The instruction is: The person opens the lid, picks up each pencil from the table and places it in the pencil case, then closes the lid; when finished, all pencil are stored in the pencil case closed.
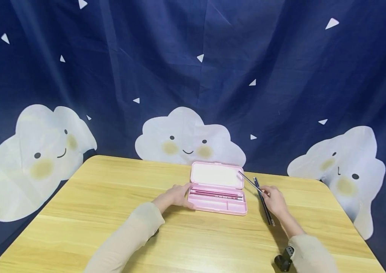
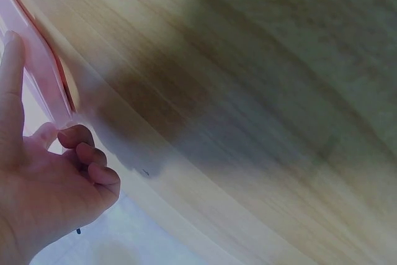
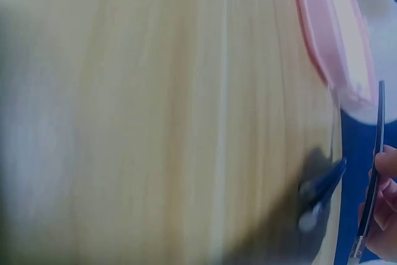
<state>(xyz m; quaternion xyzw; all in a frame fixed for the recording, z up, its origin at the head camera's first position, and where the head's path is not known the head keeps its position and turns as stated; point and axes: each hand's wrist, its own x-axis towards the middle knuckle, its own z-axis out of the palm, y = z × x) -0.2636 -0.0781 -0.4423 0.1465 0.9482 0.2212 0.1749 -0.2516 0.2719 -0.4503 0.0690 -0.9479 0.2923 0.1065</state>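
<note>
A pink pencil case [image 1: 210, 205] lies with its lid [image 1: 216, 175] raised at the back of the table. Several reddish and pale pencils [image 1: 213, 194] lie in its long rear compartment. My left hand [image 1: 178, 195] holds the case at its left end, the thumb [image 2: 12, 66] along the front wall and the other fingers partly curled. My right hand [image 1: 274, 201] pinches a dark pencil [image 3: 372, 190] with a silver end, raised above the table to the right of the case. Beneath it lie dark pencils [image 1: 265, 207], blurred in the right wrist view.
The wooden table [image 1: 186, 242] reaches back to a dark blue curtain [image 1: 165, 45] with white cloud faces. Two smaller compartments sit along the front of the case. A black device [image 1: 284, 259] is at the right wrist.
</note>
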